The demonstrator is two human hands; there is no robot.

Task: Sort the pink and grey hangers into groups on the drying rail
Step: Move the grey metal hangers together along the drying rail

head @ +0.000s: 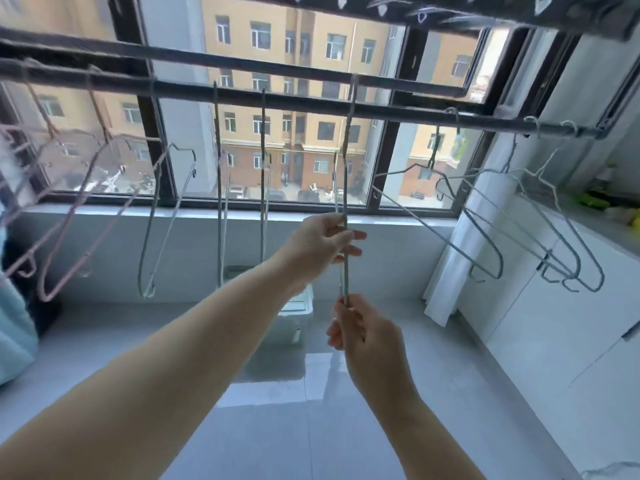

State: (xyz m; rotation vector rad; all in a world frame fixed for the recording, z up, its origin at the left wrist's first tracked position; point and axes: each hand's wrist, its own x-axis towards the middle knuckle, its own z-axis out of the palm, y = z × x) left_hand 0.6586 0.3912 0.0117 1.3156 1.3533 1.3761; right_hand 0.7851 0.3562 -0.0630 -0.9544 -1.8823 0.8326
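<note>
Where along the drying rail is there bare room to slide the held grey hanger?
Bare rail lies between the held grey hanger and the next grey hanger rightward. Crowded: grey cluster at the right end, pink hangers left.

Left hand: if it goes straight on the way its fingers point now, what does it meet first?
The left hand grips the edge-on grey hanger. Its fingers point right, so beyond it the nearest hanger of the right grey group probably comes first, though depth is unclear.
</note>
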